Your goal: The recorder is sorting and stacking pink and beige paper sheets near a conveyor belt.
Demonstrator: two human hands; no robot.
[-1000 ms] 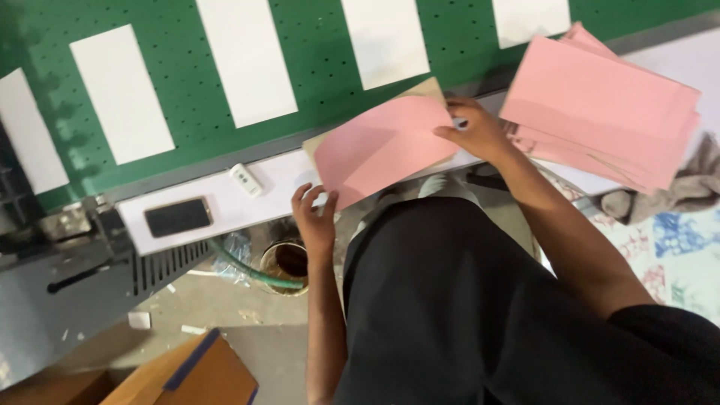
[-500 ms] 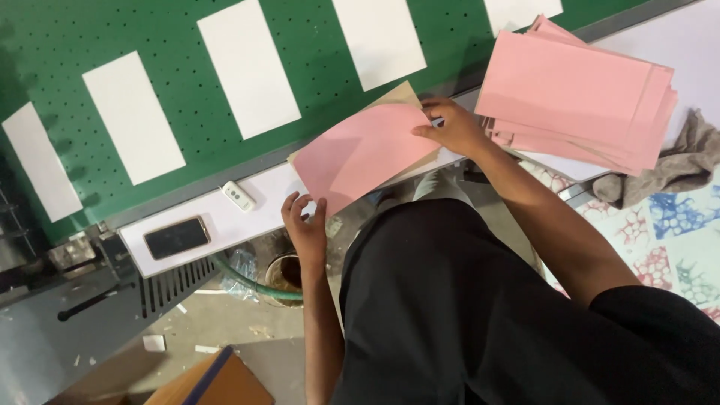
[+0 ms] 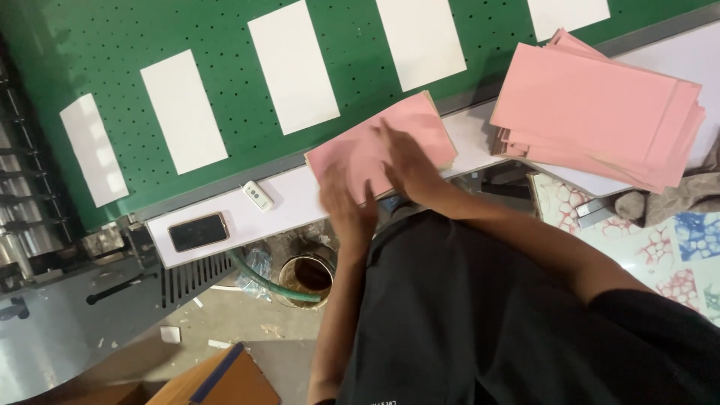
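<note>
Nearest the camera, the person's black-clad torso is filling the lower frame, and both forearms are reaching forward from it. Down on the floor a round tin (image 3: 309, 276) is standing open with a dark brownish liquid inside, and a green hose (image 3: 262, 279) is running across its rim. The left hand (image 3: 346, 201) is pressing flat, fingers spread wide, on the near edge of a small stack of pink sheets (image 3: 360, 150), probably to keep it from sliding; it is closing on nothing. The right hand (image 3: 405, 159) is lying open on top of the same stack, palm down, likewise gripping nothing, though motion blur is softening the fingers. That stack is resting at an angle on the white table (image 3: 300, 199), its far corner reaching over the green surface's edge. To the left on the table a black phone (image 3: 198, 232) and a small white remote (image 3: 257, 195) are lying well apart from the hands. To the right a larger pile of pink sheets (image 3: 600, 120) is sitting fanned, within easy reach. Farthest off, the green perforated bed (image 3: 225, 45) is carrying white rectangular cards (image 3: 294, 67) spaced in a row.
</note>
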